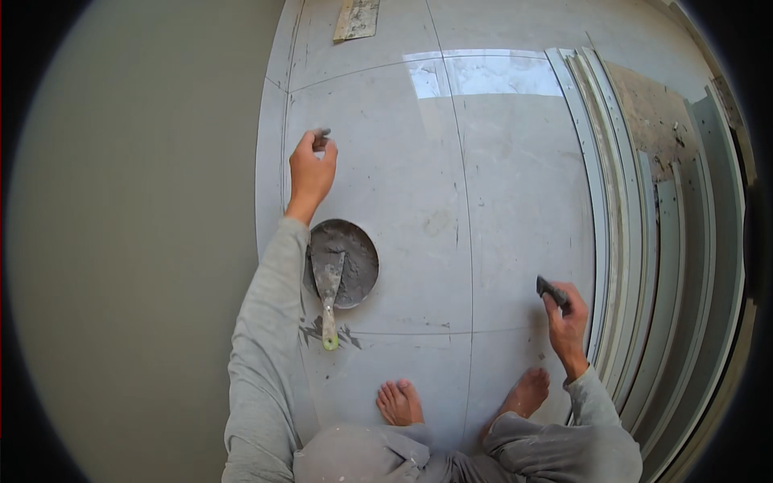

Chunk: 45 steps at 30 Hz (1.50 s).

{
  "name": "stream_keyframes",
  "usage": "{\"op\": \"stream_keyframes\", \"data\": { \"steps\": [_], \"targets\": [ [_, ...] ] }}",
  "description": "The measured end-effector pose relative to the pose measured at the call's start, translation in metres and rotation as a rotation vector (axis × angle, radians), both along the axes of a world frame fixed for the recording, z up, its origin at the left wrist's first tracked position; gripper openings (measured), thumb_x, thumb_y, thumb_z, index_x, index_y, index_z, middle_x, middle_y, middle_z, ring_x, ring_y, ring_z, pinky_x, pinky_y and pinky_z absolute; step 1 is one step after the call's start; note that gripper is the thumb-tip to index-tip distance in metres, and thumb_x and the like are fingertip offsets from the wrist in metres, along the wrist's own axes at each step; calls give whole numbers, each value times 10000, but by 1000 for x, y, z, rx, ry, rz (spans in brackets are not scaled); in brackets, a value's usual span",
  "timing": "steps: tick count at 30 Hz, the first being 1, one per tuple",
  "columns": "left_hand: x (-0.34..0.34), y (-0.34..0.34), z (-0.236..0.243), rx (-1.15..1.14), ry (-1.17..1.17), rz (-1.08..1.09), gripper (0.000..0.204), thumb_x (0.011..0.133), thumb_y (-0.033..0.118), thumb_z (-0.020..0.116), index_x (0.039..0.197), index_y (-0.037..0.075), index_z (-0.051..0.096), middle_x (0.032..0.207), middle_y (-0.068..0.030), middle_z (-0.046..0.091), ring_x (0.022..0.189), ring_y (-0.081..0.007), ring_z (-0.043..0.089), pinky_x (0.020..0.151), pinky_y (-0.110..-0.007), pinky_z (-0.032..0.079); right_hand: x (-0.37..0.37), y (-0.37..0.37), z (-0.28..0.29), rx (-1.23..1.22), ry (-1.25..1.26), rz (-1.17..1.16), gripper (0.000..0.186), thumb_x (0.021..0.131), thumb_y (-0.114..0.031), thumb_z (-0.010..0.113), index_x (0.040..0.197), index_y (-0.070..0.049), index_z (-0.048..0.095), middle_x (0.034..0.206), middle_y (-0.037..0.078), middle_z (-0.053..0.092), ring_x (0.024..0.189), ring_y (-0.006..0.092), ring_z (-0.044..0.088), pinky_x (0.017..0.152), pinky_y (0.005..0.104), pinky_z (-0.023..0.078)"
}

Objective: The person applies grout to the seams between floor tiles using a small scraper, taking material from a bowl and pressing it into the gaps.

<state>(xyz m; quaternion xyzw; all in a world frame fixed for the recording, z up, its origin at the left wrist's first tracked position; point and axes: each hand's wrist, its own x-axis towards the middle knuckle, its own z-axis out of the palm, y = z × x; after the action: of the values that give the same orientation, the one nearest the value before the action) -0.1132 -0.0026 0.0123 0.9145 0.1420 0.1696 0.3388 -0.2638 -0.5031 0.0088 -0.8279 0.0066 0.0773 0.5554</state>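
Note:
My left hand [312, 171] reaches out over the tiles near the wall, its fingers curled together. A small dark grey bit shows at the fingertips; whether it is a lump or smeared paste I cannot tell. On the right, my right hand [568, 322] grips a short black tool with a flat end [552, 290], held above the floor. Below my left hand stands a round bowl [377, 274] of grey paste [360, 262]. A putty knife [328, 286] leans in it, blade in the paste and handle over the near rim.
A plain grey-green wall [145, 241] rises along the left. Long pale strips or profiles [616, 201] lie stacked on the right, beside a dirty brown board [648, 113]. A wide stained blade [357, 19] lies far ahead on the floor tiles [403, 169]. My bare feet [400, 402] are near the bottom.

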Motion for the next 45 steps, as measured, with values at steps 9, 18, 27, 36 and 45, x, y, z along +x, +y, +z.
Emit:
{"op": "stream_keyframes", "data": {
  "steps": [9, 18, 27, 36, 45],
  "targets": [
    [234, 20, -73, 114, 78, 233, 685, 944, 299, 667, 1435, -89, 387, 1409, -309, 472, 1319, -438, 482, 1127, -478, 396, 272, 103, -76, 176, -325, -221, 370, 962, -80, 705, 1310, -8, 605, 1036, 124, 720, 939, 167, 696, 842, 285, 559],
    [372, 81, -94, -47, 97, 399, 906, 906, 451, 731, 1448, -151, 326, 1461, -353, 473, 1385, -452, 472, 1170, -459, 382, 285, 115, -79, 124, -369, -232, 505, 939, -30, 696, 1399, -12, 487, 989, 172, 721, 882, 223, 743, 777, 317, 595],
    [411, 78, -94, -11, 338, 573, 855, 854, 384, 807, 1384, -149, 400, 1379, -330, 566, 1274, -432, 594, 1091, -452, 486, 284, 117, -80, 43, -356, -198, 510, 917, -1, 693, 1386, -10, 491, 1032, 183, 707, 874, 266, 748, 769, 342, 615],
    [326, 56, -50, -772, 97, 103, 402, 982, 206, 669, 1292, -35, 583, 1185, -88, 645, 1017, -186, 639, 846, -310, 533, 288, 119, -71, 146, -351, -225, 517, 919, -33, 676, 1400, -85, 494, 988, 235, 708, 875, 388, 729, 783, 423, 582],
    [61, -103, 37, -518, 126, -328, 437, 996, 99, 655, 1390, -59, 548, 1192, -86, 663, 1029, -118, 632, 908, -262, 507, 279, 38, -38, 456, -388, -356, 546, 937, -59, 664, 1404, -19, 383, 912, 181, 701, 747, 237, 704, 634, 360, 575]
  ]
}}
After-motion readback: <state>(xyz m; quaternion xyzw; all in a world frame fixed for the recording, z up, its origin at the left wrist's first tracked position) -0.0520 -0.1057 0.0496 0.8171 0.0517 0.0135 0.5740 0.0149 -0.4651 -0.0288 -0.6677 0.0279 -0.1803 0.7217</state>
